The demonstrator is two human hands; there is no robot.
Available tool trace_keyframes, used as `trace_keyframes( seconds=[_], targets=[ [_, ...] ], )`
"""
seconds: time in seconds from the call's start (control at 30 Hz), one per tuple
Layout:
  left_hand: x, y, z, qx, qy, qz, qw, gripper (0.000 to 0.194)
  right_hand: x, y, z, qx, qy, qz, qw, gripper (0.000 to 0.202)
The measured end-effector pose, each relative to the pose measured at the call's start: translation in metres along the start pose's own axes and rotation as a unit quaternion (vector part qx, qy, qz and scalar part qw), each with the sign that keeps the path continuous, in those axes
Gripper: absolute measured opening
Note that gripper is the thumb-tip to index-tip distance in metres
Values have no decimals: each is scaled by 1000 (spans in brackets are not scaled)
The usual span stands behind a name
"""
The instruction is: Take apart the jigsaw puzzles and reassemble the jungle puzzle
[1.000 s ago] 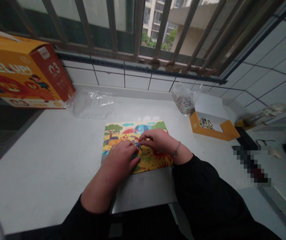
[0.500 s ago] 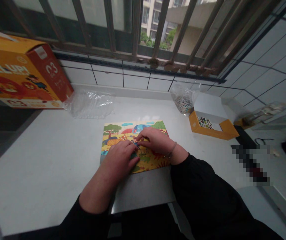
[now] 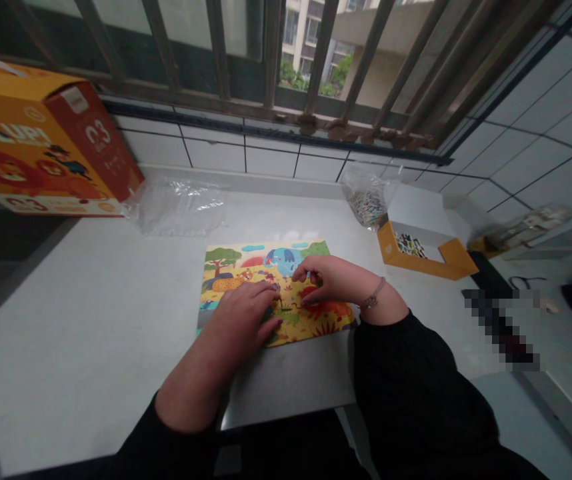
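Observation:
A colourful jigsaw puzzle [image 3: 286, 260] with an elephant, a tree and a crocodile lies flat on the white counter in front of me. My left hand [image 3: 246, 310] rests on its lower left and middle, thumb apart from the fingers, covering part of the picture. Over the right half is my right hand [image 3: 323, 277], fingers curved and parted from the thumb, with no object visible between them. Whether its fingertips touch the puzzle is hard to make out. Under the near edge a grey metallic sheet [image 3: 291, 380] sticks out.
Back left stands a large orange box [image 3: 21, 147] beside a crumpled clear plastic bag [image 3: 176, 207]. To the back right, a clear bag of small pieces [image 3: 370, 205] sits next to an open yellow box [image 3: 426, 262] holding more pieces. A barred window [image 3: 266, 53] rises behind the counter [image 3: 91, 320].
My right hand has moved right, away from my left fingers, and its fingers have opened. More of the elephant and the puzzle's middle shows. My left hand stays nearly in place.

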State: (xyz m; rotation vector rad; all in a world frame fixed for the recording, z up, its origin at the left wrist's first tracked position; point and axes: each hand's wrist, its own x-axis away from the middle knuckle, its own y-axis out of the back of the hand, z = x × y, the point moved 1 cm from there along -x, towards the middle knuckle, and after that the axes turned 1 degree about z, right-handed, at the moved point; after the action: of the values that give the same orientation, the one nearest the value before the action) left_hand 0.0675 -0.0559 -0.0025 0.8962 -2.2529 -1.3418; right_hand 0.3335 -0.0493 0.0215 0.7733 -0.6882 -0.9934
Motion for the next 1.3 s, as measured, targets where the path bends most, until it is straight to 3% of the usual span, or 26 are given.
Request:
trace_keyframes(
  seconds=[0.47, 1.3],
  targets=[
    [-2, -5, 2, -36, -39, -15, 998, 30, -8, -10, -4, 63, 24, -3, 998, 41],
    [0, -6, 0, -35, -41, -12, 998, 31, -5, -10, -4, 54, 24, 10, 998, 49]
  ],
)
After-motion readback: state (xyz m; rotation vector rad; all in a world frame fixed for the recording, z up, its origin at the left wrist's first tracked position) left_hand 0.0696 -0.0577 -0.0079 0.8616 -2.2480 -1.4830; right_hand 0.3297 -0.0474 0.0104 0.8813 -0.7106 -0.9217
